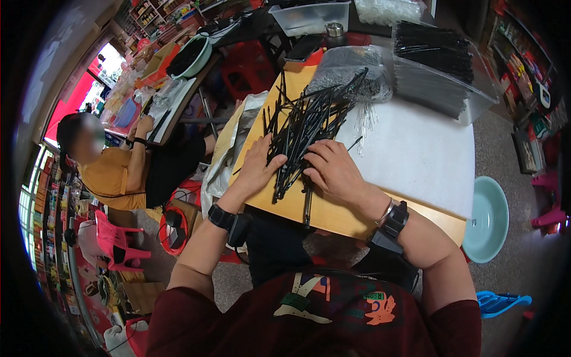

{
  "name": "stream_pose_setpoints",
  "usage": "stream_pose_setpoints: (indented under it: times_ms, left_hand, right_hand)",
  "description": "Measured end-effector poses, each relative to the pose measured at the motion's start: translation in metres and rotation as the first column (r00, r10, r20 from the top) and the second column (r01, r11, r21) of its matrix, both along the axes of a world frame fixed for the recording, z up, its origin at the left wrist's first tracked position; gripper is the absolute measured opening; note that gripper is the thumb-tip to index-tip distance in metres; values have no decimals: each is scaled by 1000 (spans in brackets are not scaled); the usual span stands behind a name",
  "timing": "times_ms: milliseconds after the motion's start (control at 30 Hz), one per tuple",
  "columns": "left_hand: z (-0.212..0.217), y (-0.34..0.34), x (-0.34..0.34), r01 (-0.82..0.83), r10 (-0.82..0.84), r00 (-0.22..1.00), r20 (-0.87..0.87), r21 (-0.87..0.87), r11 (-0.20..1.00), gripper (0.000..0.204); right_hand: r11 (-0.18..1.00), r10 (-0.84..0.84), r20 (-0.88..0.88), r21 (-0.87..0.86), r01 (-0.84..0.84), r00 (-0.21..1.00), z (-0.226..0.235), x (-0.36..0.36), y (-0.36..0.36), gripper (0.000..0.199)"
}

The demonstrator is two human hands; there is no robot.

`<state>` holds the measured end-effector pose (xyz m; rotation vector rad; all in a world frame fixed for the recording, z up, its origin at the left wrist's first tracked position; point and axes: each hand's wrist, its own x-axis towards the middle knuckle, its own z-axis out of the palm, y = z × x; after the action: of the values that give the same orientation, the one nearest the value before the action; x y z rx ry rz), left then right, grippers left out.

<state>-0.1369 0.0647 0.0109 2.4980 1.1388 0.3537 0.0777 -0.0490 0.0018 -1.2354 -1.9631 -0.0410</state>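
Note:
A loose heap of thin, glossy black sticks (315,122), perhaps plastic, lies tangled on the yellow wooden tabletop (351,221) before me. At the heap's left edge rests my left hand (260,166), open, its fingers pointing away from me and its thumb reaching over the near sticks. My right hand (334,169) touches the heap from the right. Its fingers are bent but apart, and I see nothing gripped in them. One stick end (307,208) pokes out towards me between the hands. Behind the heap, a clear plastic bag (351,65) has thin clear pieces (366,122) beside it.
White foam sheeting (416,154) covers the table's right side. A clear bin (479,98) at the back right holds many black sticks. Beyond the table sits another clear tub (309,21). A pale green basin (488,220) stands right. Another person (116,172) works at a left table.

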Motion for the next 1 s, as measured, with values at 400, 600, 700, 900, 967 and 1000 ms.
stream_pose_setpoints:
  times_ms: [400,600,700,900,967,1000]
  left_hand:
    - [15,-8,-6,-137,146,983,112,-83,987,69]
    - [59,39,17,-208,229,937,265,-103,973,51]
    - [73,100,34,-195,240,944,227,-204,959,35]
    - [56,166,98,-326,329,944,25,-82,942,29]
    - [41,184,110,-376,377,924,-65,26,926,38]
    - [33,190,116,-405,408,909,-84,53,913,42]
  right_hand:
    - [997,-54,-55,52,57,997,2,1,0,26]
    - [992,-71,-75,95,78,995,3,2,0,21]
    - [990,-80,-59,108,86,995,3,3,2,19]
    - [994,-70,-55,80,74,996,5,5,1,18]
    - [997,-50,-52,53,53,997,4,3,0,18]
    - [996,-63,-50,55,65,997,3,4,1,18]
